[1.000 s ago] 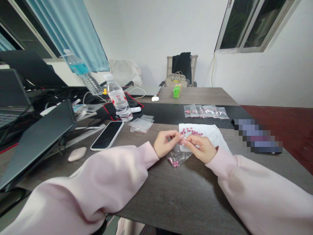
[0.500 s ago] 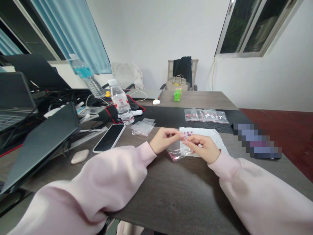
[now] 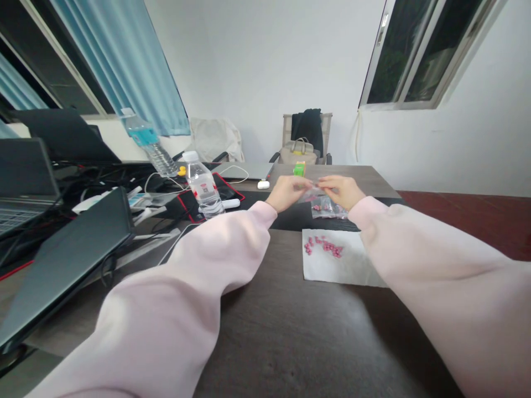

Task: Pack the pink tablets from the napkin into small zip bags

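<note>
Far left: two dark laptops (image 3: 53, 160) stand open at the table's edge among black cables (image 3: 108, 177), and a clear plastic bottle with a blue label (image 3: 147, 145) leans tilted behind them.

Left of the hands: an upright water bottle (image 3: 203, 185) stands on a black mat with a red edge (image 3: 215, 190), just beside a white earbud case (image 3: 263, 185).

Left hand: (image 3: 288, 193) raised over the dark desk mat (image 3: 290, 218), its fingertips pinching the top of the bag, close to the right hand, with the pink left sleeve (image 3: 166, 271) stretching back from it.

Bag: a small clear plastic bag (image 3: 319, 200) hangs between the two hands, a few pink pills (image 3: 321, 208) visible low inside it.

Right hand: (image 3: 342, 192) pinches the bag's other side, its fingers nearly meeting the left hand's.

Behind the hands: a green box (image 3: 299, 169) sits on the table, with a chair (image 3: 307, 138) carrying a tan handbag (image 3: 297, 152) beyond.

Paper: a white tissue (image 3: 332, 268) lies on the dark table (image 3: 265, 342) below the hands, a curved cluster of pink pills (image 3: 326, 247) on it.
</note>
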`<state>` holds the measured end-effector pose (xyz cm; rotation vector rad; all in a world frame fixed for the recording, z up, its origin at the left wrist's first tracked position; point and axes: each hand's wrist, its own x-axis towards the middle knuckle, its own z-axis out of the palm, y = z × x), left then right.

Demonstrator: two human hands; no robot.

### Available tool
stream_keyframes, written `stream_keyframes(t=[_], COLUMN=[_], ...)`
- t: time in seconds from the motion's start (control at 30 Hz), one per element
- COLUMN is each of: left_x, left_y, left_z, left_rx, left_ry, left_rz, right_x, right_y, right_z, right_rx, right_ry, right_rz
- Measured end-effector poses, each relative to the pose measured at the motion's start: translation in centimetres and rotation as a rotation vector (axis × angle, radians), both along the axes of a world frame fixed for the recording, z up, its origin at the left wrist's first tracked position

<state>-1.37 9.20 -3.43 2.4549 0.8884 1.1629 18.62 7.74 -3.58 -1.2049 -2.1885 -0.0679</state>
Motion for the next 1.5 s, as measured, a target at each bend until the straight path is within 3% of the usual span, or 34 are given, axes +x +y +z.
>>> stream_keyframes(t=[0.13,0.2,0.27,0.37,0.5,0.63,0.73,0.87,1.1,1.23,1.5], left_x=[0.2,0.2,0.2,0.3,-0.6,-3.3,-6.0,-8.9,-9.8,-9.4,-7.2], left_y=[0.5,0.2,-0.3,-0.8,-1.6,-3.4,-5.4,-8.2,-11.2,-11.6,-13.4], left_z=[-5.0,-6.4,-6.8,-5.8,-2.8,0.9,2.6,2.2,-0.8,-1.3,-0.1], left_rx=[0.008,-0.003,-0.020,-0.058,-0.111,-0.277,-0.340,-0.357,-0.231,-0.190,-0.084], left_ry=[0.454,0.594,0.677,0.775,0.921,1.123,1.222,1.183,1.096,1.076,1.076], left_rz=[0.015,0.031,0.063,0.104,0.135,0.215,0.364,0.528,0.586,0.620,0.590], right_x=[0.4,0.6,0.7,0.7,0.5,0.2,-0.4,-2.0,-4.4,-5.0,-5.2], right_y=[-0.4,-1.1,-1.6,-1.9,-2.3,-3.9,-6.3,-10.8,-16.8,-17.7,-17.2], right_z=[-4.1,-5.5,-6.1,-5.6,-4.0,-2.6,-2.2,-3.1,-6.1,-6.9,-8.5], right_rx=[-0.235,-0.260,-0.262,-0.285,-0.291,-0.218,-0.193,-0.189,-0.157,-0.121,-0.027], right_ry=[-0.312,-0.336,-0.373,-0.506,-0.553,-0.468,-0.395,-0.314,-0.194,-0.082,0.358], right_rz=[0.043,0.041,0.030,0.016,-0.060,-0.096,-0.081,-0.010,0.163,0.203,0.175])
